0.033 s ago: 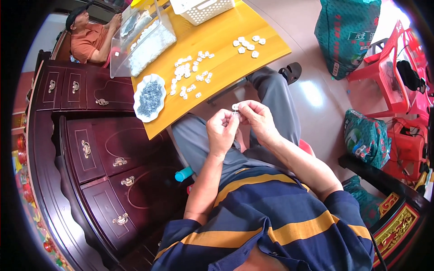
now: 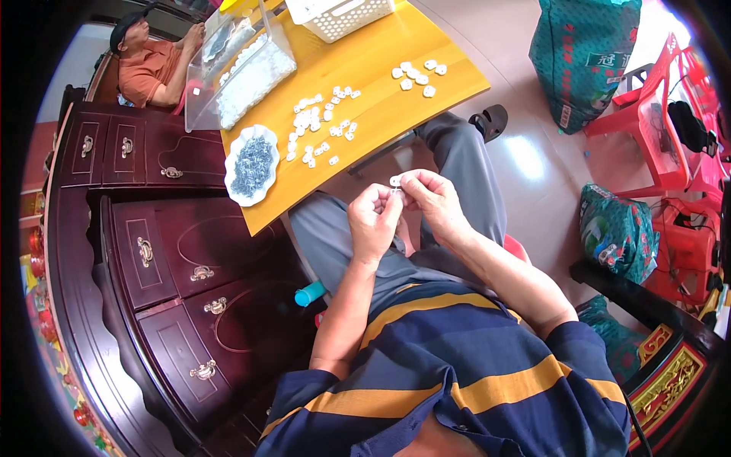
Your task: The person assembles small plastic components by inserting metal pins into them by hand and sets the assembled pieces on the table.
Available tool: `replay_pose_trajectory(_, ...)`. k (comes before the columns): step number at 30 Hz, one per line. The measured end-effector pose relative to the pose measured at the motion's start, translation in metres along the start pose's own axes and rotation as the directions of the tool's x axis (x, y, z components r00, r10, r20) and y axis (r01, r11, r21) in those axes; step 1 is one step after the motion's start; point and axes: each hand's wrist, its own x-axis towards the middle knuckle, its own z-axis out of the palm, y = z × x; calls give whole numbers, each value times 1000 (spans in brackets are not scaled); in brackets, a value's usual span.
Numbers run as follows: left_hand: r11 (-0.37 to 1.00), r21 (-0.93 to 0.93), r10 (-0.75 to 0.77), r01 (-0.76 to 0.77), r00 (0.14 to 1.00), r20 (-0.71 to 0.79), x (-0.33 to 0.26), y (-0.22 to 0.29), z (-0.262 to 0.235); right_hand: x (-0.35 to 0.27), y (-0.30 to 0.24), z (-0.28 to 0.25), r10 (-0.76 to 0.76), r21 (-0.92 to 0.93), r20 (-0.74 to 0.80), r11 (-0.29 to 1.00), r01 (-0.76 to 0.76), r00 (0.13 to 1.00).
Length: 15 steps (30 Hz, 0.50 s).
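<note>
Pinching wht pc. (image 2: 395, 181): L grip (image 2: 373, 221), R grip (image 2: 436, 202)

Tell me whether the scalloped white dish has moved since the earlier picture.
No; the scalloped white dish shows no visible shift either way against the left edge of the wooden table.

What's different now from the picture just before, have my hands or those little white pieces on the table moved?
Nothing has visibly changed: nothing taken hold of or let go. The left hand and right hand still meet at a small white piece, and the loose white pieces on the wooden table lie as before.
</note>
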Motion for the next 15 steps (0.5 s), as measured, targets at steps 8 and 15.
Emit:
replay_pose_trajectory(8,1000,3,18,-18,1000,-8,2,-2,-2,1,1,0,3,-16,-4,1000,-3,1000)
replay_pose_trajectory(15,993,112,22,-25,999,29,3,0,-9,0,-3,1,8,-69,4,998,-8,1000)
